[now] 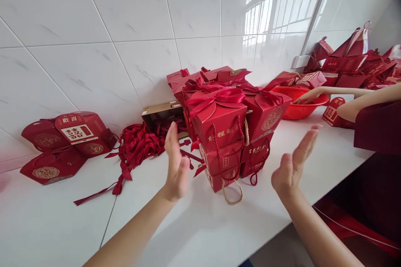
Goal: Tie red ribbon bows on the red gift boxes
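Observation:
Stacked red gift boxes (219, 133) with rope handles and ribbon bows stand on the white table in the middle of the view. To their left, my left hand (176, 167) is raised with its fingers straight and its palm facing the stack. My right hand (294, 162) is held up on the other side, thumb apart from the stretched fingers. Both hands hold nothing and appear apart from the boxes. A satin bow (216, 100) lies across the top of the front box. Below hangs a beige rope handle (233, 196).
Left are flattened red boxes (78, 133), a heap of red ribbon (139, 144) and an open cardboard box (159, 114) by the tiled wall. On the right, a co-worker's hand (308, 96) reaches into a red plastic basket (300, 112). More red boxes (347, 64) are piled behind.

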Available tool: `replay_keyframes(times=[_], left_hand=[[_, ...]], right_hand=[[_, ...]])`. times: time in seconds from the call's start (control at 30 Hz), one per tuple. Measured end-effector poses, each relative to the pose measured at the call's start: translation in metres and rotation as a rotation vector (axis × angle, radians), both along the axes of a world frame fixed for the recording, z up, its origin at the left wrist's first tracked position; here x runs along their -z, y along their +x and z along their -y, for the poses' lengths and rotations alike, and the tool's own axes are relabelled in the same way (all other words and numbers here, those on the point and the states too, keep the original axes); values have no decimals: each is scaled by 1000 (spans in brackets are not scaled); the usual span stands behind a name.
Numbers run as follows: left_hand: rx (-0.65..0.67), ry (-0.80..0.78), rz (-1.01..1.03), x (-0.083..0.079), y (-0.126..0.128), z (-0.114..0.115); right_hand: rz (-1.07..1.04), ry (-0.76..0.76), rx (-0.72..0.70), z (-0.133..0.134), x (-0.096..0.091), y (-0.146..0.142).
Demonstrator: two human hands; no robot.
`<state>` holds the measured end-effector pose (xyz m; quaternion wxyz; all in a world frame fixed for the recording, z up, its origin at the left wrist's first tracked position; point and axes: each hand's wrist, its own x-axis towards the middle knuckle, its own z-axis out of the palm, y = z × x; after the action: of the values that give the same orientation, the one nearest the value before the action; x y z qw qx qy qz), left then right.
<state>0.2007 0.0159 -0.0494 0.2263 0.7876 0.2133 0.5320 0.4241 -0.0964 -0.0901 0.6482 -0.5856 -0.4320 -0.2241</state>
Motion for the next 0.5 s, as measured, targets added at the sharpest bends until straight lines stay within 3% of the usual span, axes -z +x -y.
replay_keyframes(times=[0.07, 0.13, 0.17, 0.23, 0.33, 0.4, 0.5], left_hand=[[-54, -177, -105, 13, -35, 16], [-259, -402, -280, 29, -79, 40], [-361, -437, -409, 37, -102, 52], [-522, -331, -644, 53, -150, 75], [-869, -157, -842, 71, -218, 97], [-1058, -238, -891, 80, -253, 103], [-1088, -387, -912, 89, -282, 109]], right_hand=[[-248, -48, -144, 15, 20, 9], [-441, -147, -208, 29, 42, 22], [-451, -224, -185, 35, 53, 30], [-368, -406, -85, 41, 72, 45], [-387, -679, -91, 42, 93, 65], [-437, -772, -119, 41, 106, 75], [-388, -784, -102, 39, 131, 90]])
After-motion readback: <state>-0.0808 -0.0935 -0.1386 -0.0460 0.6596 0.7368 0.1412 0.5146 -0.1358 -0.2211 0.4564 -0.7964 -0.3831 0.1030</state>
